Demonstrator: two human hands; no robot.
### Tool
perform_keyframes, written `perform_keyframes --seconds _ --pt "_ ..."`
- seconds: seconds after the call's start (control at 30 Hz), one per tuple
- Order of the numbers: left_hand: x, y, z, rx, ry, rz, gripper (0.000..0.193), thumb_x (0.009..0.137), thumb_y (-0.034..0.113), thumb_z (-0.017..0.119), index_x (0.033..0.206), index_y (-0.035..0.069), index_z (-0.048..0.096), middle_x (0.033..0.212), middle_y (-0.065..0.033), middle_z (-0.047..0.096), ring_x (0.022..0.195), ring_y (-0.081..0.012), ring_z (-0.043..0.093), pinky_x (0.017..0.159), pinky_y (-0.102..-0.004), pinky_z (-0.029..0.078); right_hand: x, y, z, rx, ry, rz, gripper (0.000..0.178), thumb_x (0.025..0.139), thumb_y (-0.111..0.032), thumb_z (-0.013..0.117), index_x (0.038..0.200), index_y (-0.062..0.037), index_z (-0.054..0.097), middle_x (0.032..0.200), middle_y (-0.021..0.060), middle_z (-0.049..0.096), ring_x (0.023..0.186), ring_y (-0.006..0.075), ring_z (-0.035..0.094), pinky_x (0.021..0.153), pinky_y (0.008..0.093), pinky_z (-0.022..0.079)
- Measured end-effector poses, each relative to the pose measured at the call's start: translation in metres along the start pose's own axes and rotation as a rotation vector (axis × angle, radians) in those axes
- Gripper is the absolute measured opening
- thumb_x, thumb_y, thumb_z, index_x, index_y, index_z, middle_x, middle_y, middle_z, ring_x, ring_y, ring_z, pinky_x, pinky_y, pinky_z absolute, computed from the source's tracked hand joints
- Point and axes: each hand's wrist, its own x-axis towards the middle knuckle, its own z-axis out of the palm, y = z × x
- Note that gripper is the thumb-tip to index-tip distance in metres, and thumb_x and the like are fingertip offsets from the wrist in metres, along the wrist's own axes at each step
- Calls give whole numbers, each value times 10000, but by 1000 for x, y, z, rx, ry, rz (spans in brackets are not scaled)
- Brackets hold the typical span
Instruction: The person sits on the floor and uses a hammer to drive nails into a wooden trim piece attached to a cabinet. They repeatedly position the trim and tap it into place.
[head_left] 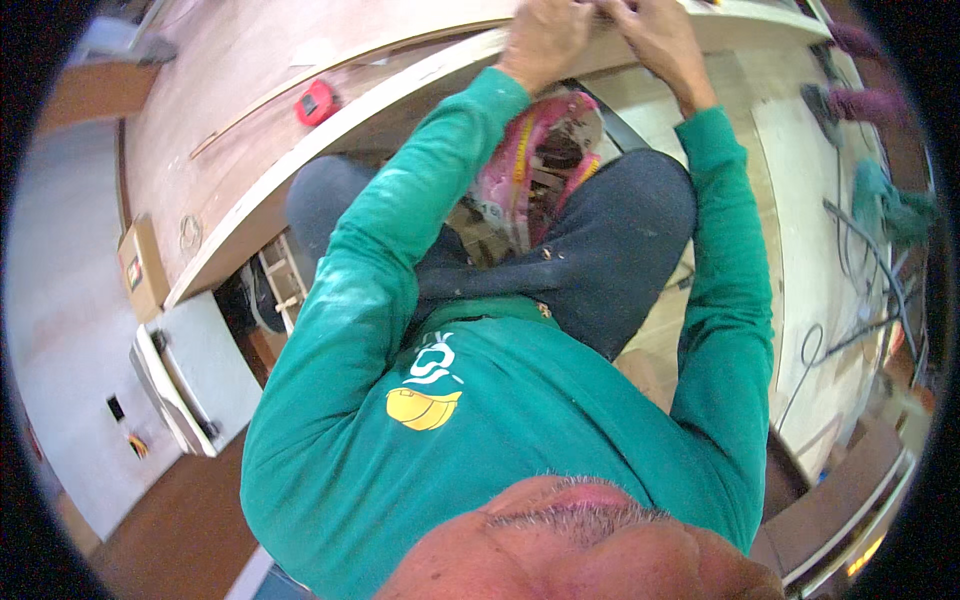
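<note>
Board edge (400,92) slanting from lower-left to upper-right.

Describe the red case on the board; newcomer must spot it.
Start at the pale board, upper left. Left of the left hand, beside a thin wooden strip, lies the case. Its rounded, bright red body with dark centre sets it apart from the strip.

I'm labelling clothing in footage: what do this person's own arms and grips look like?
The left sleeve and right sleeve are long, green and creased, reaching the wrists; pale smudges mark the left one. The left grip and right grip are ungloved, partly cut off by the frame. No cables show on either arm.
</note>
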Motion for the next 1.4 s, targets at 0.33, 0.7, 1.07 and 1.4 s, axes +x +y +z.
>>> perform_keyframes --seconds 0.33,0.7,1.07,1.4 --pt "-4 -25 4 109 -87 125 399 959 105 641 1280 14 421 992 -230 699 948 -444 685 831 -518 552 27 48 14 121 -148 6 397 947 -294 758 1128 47 665 1045 178 763 936 197 729 831 316 559" --pt "-3 -23 3 26 -44 117 391 937 133 690 1246 17 480 946 -195 706 907 -398 703 794 -478 567 37 48 2 250 -342 221 344 948 -249 735 1171 -11 628 1015 43 716 879 96 650 750 245 505" --pt "-6 -18 2 -64 -56 -33 368 881 95 716 1180 6 521 940 -188 696 898 -396 692 825 -483 563 39 40 10 320 -299 257 366 865 -206 745 1126 22 627 924 59 725 756 92 629 651 237 479" --pt "1 -27 -1 185 -4 228 127 844 133 706 880 14 727 956 -190 631 918 -379 647 869 -457 555 33 42 15 371 -224 247 385 848 -187 797 1145 -12 625 936 19 699 784 74 613 674 206 468"
